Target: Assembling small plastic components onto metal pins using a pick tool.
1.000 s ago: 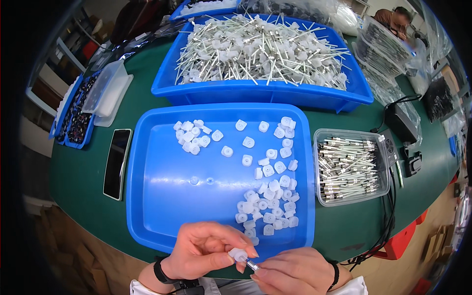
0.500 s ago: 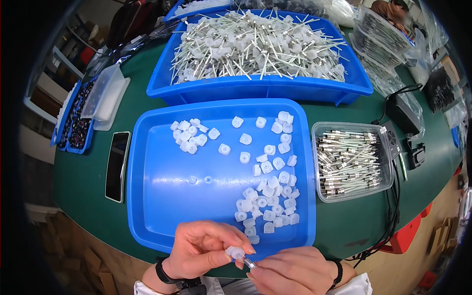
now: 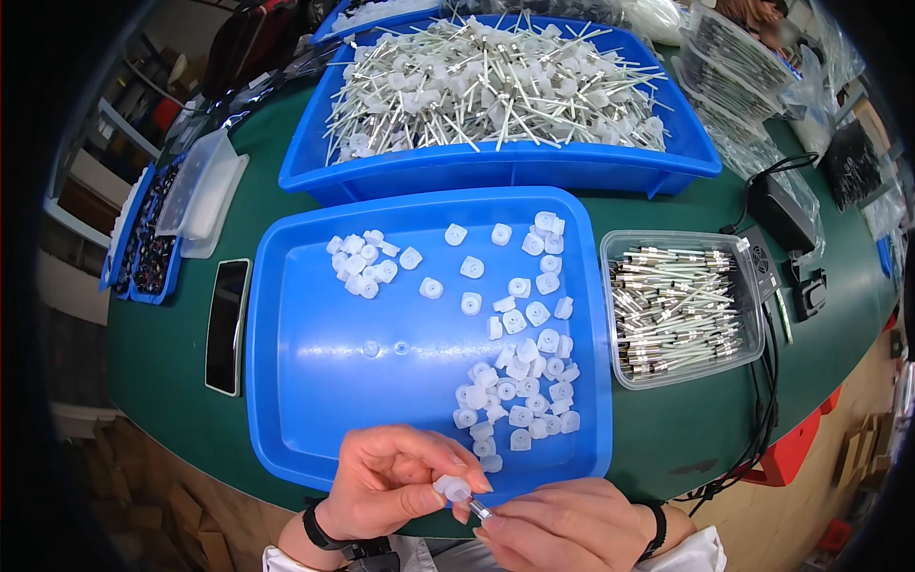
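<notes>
At the near edge of the blue tray, my left hand pinches a translucent white plastic cap between thumb and fingers. My right hand is closed on a thin rod with a shiny metal end; the rest of the rod is hidden by the fingers. The metal end meets the cap's lower right side, but how deep it sits I cannot tell. Many similar caps lie loose in the shallow blue tray, mostly along its right side, with a small cluster at the upper left.
To the right, a clear plastic box holds metal-ended rods. Behind the tray, a deep blue bin is heaped with rods fitted with white caps. A phone lies at left, near stacked plastic boxes. Black cables run down the right side.
Both hands keep nearly the same pose, with the cap and rod still held end to end. The whole view has shifted very slightly.
</notes>
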Demonstrator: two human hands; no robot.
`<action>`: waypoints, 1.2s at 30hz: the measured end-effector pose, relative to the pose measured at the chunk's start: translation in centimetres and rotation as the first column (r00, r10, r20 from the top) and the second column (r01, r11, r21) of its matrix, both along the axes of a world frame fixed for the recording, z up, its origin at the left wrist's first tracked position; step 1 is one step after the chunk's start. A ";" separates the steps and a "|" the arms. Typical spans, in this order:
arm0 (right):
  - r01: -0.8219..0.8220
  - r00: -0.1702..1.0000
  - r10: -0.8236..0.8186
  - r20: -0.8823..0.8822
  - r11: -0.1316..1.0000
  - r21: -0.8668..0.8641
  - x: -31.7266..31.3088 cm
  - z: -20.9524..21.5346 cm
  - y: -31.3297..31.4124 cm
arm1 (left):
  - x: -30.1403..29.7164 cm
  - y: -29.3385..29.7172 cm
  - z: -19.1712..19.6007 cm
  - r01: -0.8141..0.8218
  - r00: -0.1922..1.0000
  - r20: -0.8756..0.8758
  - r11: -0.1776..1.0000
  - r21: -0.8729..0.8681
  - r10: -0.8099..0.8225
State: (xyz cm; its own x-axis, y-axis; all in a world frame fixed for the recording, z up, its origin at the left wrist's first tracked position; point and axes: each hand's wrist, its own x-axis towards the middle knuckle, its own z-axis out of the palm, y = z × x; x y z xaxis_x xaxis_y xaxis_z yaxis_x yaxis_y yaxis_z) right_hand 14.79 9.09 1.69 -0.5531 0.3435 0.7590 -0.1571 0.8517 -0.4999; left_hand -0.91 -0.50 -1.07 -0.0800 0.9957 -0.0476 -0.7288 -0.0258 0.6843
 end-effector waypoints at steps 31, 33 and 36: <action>0.127 0.992 -0.128 0.024 0.991 0.032 -0.2 -0.1 -1.1 | 0.3 0.0 -0.2 -0.072 0.992 -0.098 0.996 0.046 0.077; 0.141 0.990 -0.142 0.012 0.989 0.054 -0.4 -0.4 -1.2 | 0.2 -0.1 -0.2 -0.074 0.989 -0.126 0.996 0.038 0.079; 0.167 0.986 -0.167 -0.013 0.983 0.076 -0.8 -0.8 -1.5 | 0.2 -0.3 -0.2 -0.071 0.989 -0.128 0.997 0.021 0.074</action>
State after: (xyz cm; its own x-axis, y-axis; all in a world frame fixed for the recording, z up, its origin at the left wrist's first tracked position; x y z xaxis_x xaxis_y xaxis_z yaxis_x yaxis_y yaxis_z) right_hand 14.02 7.55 0.84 -0.4875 0.3716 0.7901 -0.0125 0.9018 -0.4319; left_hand -0.73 -0.76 -1.26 -0.1563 0.9876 -0.0156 -0.6303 -0.0876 0.7714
